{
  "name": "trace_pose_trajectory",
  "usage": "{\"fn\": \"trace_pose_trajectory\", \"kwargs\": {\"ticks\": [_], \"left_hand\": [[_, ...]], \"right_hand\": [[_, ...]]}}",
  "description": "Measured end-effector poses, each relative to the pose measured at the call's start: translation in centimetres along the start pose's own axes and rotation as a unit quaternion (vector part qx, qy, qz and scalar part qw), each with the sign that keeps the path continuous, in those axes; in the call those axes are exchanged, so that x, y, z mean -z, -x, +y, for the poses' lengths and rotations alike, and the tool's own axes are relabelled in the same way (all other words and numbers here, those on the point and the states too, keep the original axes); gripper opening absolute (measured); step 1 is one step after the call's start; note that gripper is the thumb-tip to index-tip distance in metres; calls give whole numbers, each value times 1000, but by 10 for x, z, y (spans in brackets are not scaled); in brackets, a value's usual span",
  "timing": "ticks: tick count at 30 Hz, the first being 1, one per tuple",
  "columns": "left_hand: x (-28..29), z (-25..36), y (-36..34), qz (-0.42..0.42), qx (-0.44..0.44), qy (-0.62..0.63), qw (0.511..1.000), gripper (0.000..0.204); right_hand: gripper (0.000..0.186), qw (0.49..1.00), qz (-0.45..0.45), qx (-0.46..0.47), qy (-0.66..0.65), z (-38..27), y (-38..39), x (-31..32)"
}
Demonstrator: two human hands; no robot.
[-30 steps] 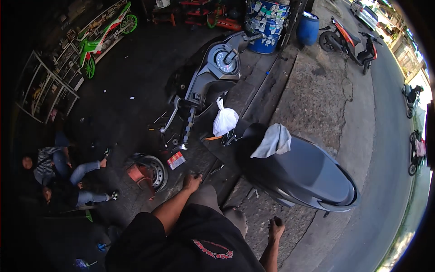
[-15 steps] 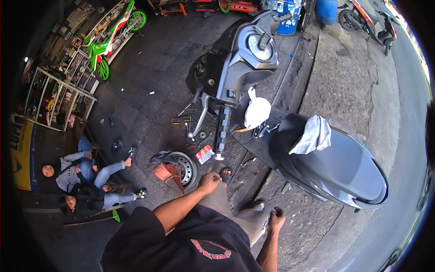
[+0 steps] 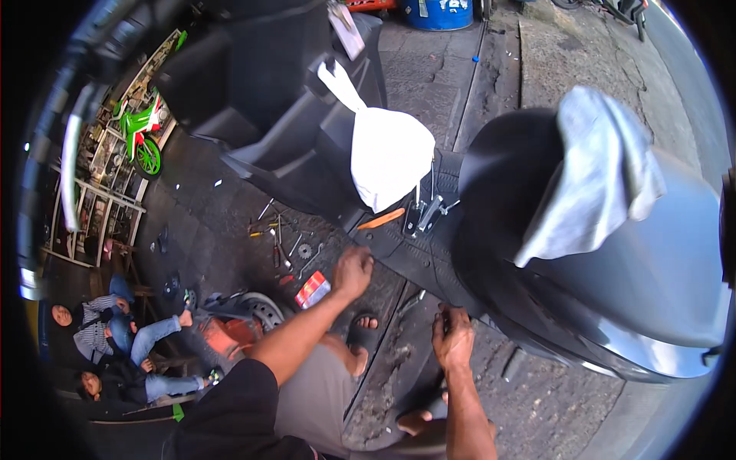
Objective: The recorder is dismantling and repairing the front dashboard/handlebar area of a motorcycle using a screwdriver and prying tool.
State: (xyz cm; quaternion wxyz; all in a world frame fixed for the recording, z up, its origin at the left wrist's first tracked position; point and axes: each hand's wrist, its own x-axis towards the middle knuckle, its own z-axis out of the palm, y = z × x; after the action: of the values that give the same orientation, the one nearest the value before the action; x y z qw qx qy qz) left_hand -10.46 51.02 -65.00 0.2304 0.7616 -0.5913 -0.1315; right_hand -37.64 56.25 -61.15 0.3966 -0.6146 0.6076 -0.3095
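My left hand (image 3: 353, 274) hovers near the edge of the scooter's black footboard (image 3: 399, 257), its fingers curled in with nothing seen in them. Lower and to the right, my right hand (image 3: 454, 337) is beside the scooter's side below the seat, fingers half bent, thumb apart, apparently holding nothing. A tied white plastic bag (image 3: 391, 157) hangs behind the front panel, above the footboard. On the footboard lie an orange-handled tool (image 3: 381, 219) and a metal bracket-like part (image 3: 424, 215). A pale grey cloth (image 3: 594, 176) drapes over the dark seat (image 3: 659, 261).
Several hand tools and a toothed disc (image 3: 305, 251) lie on the dark floor beside a red and white box (image 3: 313, 290). Near my left leg are a wheel (image 3: 264, 309) and an orange part (image 3: 230, 336). Two people (image 3: 100, 330) sit at the left. A blue drum (image 3: 438, 14) stands behind.
I have bent down closer to the scooter, so seat, cloth and bag appear larger. Both hands have moved forward, from beside my legs to near the footboard and seat side.
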Motion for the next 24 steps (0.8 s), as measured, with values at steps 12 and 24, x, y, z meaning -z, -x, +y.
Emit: {"fn": "trace_pose_trajectory", "kwargs": {"ticks": [12, 24], "left_hand": [[-63, -67, -69, 90, -55, -69, 992, 24], [-73, -87, -23, 229, -139, 101, 958, 17]], "right_hand": [[14, 965, 145, 213, 48, 52, -66, -92], [11, 979, 114, 164, 38, -2, -115, -106]]}}
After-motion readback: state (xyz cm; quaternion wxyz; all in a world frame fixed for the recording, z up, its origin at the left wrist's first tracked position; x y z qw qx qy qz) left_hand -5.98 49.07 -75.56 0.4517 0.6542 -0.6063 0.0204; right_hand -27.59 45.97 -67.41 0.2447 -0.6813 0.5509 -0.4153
